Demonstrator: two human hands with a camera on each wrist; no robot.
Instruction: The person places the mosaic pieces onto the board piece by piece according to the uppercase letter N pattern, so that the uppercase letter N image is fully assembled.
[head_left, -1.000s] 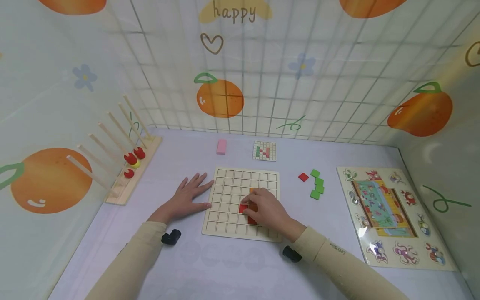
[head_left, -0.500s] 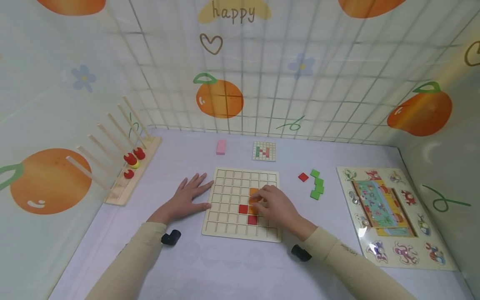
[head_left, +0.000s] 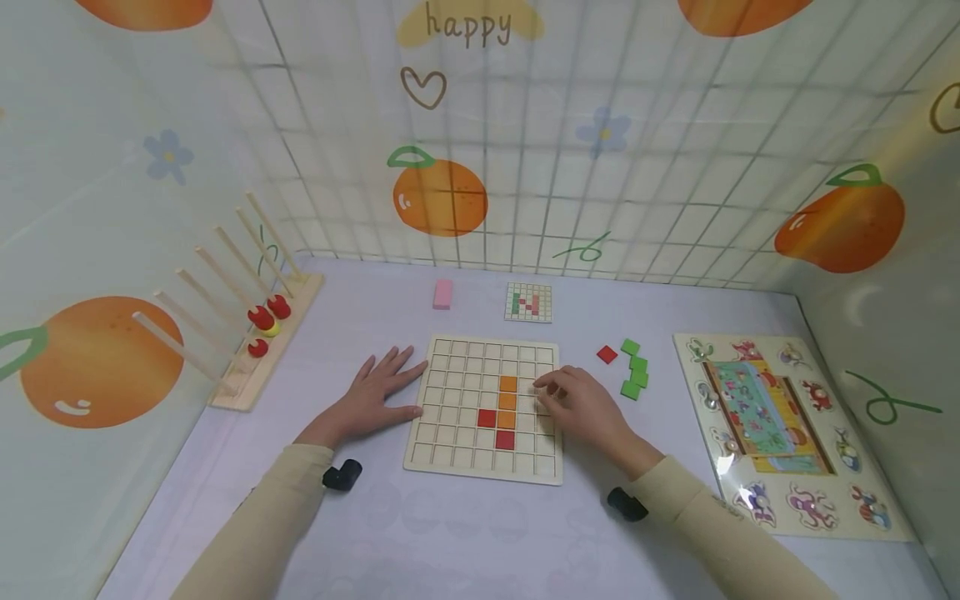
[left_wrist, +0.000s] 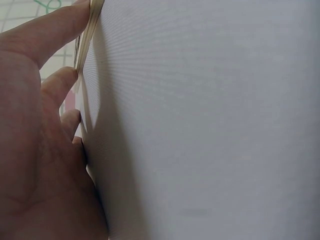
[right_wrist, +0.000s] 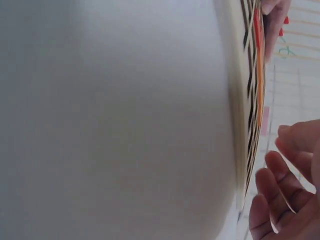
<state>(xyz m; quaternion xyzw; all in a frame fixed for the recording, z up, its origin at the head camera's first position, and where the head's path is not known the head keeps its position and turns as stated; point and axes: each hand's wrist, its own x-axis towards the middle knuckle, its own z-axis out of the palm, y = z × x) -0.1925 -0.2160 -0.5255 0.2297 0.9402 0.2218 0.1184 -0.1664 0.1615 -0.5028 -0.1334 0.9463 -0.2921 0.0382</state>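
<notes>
A square wooden grid board lies in the middle of the table in the head view. In its cells are a column of three orange tiles, a red tile to their left and a second red tile just below them. My left hand rests with spread fingers at the board's left edge, thumb and fingertips at the rim. Over the board's right edge hovers my right hand, fingers loosely bent and nothing between them. In the right wrist view its fingers hang apart from the board.
Right of the board lie a loose red tile and several green tiles. Behind it are a pattern card and a pink block. A peg stand stands left; a picture puzzle board lies right.
My right hand has moved from over the orange and red tiles to the right edge of the board, uncovering them. My left hand has stayed in place.
</notes>
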